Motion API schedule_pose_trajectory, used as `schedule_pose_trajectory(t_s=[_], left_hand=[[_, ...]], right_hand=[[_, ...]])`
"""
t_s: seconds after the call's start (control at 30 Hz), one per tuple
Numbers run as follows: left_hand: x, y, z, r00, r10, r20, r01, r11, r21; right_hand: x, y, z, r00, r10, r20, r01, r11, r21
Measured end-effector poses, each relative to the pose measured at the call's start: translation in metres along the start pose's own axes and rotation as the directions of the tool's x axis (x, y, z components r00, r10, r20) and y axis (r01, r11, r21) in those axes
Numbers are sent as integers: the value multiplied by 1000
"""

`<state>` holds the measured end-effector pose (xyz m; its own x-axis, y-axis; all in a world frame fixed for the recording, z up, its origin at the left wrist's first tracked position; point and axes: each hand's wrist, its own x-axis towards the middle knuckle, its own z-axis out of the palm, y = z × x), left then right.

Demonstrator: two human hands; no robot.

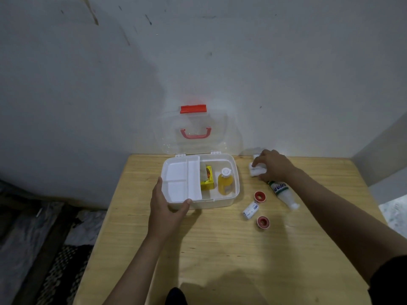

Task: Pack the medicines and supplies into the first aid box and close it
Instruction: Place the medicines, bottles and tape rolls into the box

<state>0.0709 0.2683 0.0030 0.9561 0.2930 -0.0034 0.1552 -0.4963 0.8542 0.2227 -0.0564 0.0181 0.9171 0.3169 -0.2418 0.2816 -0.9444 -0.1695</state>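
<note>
The white first aid box [222,203] stands open on the wooden table, its clear lid [196,130] with red latch and handle leaning against the wall. Inside lie a white divided tray [178,183], a yellow carton [208,180] and a yellow bottle [225,182]. My left hand [165,208] grips the box's front left corner. My right hand [272,165] closes on white gauze rolls [256,170] to the right of the box. Below that hand lie a white bottle with green print [285,193], two red tape rolls [259,196] [263,222] and a small white bandage roll [251,209].
The table [220,249] stands against a grey wall. Its left edge drops off to a dark floor with mats [55,249]. Bare wood stretches in front of the box toward me.
</note>
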Motion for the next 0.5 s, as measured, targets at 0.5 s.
schedule_pose_trajectory(t_s=[0.5], left_hand=[[1,-2,0,1000,-9,3,9,1000,-6]], right_hand=[[1,9,12,994,-76,-83,76,997,5]])
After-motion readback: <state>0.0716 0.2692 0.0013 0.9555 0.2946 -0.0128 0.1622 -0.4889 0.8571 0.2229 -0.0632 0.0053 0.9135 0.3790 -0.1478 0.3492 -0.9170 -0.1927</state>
